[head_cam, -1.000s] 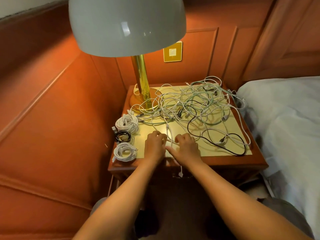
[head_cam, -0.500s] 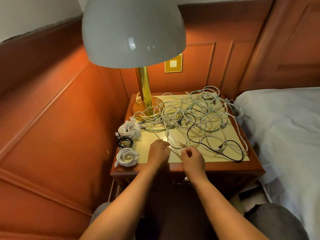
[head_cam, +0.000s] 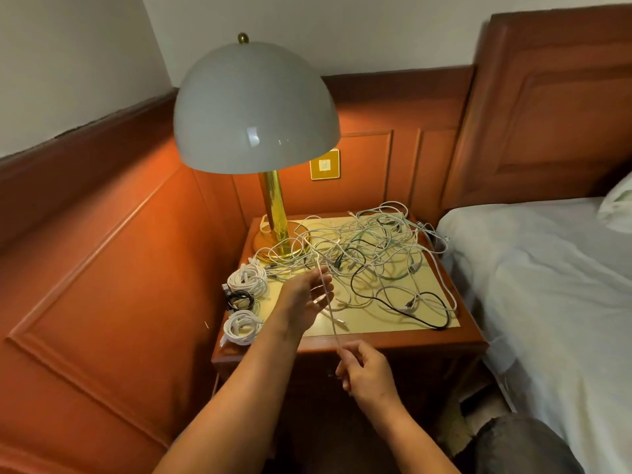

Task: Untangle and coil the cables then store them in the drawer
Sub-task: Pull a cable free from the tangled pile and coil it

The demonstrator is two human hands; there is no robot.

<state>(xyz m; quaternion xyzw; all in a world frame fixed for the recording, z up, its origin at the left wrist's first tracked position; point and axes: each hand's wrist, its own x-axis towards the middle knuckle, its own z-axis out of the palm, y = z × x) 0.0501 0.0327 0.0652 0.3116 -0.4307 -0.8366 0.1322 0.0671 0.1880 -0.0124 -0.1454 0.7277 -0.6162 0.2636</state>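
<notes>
A tangle of white and black cables [head_cam: 372, 254] covers the back and right of the nightstand top [head_cam: 362, 328]. My right hand [head_cam: 366, 371] pinches one white cable [head_cam: 330, 313] in front of the nightstand's front edge and holds it taut. The cable runs up past my left hand [head_cam: 304, 299], whose relaxed fingers touch it above the top. On the left edge lie two white coils [head_cam: 247, 278] [head_cam: 240, 326] with a small black coil [head_cam: 240, 299] between them. The drawer is hidden below my arms.
A brass lamp [head_cam: 273, 213] with a big white dome shade stands at the nightstand's back left. A bed with white sheets [head_cam: 547, 285] is close on the right. Wood panelling closes in the left and back.
My right hand has pulled the white cable back off the top toward me and now holds it taut. My left hand lifted and its fingers loosened. The camera tilted up.
</notes>
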